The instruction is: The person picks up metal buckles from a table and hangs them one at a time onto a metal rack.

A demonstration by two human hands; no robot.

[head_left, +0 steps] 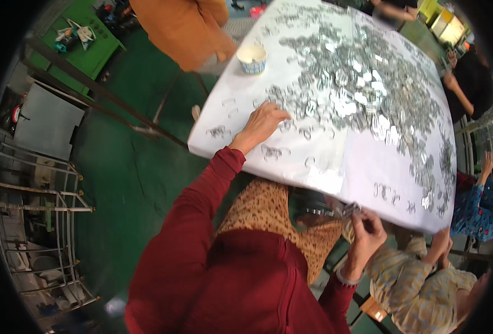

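A wide pile of small shiny metal pieces (363, 83) spreads over the white-covered table (319, 161). My left hand (262, 125) reaches over the table's near left part, palm down, fingers apart and slightly bent. Its fingertips touch or hover just above loose pieces at the pile's edge; whatever lies under them is hidden. Off the table's near edge, my right hand (368, 236) pinches a small metal clip (351, 210) between thumb and fingers. Its exact shape is hard to make out. Thin dark, curved wire pieces (274, 151) lie scattered near my left hand.
A patterned paper tub (252, 59) stands on the table's far left. A person in orange (182, 33) is beside that edge; others sit along the right, one in a checked shirt (419, 278) close by. Metal racks (40, 209) and a green table (85, 50) are at left.
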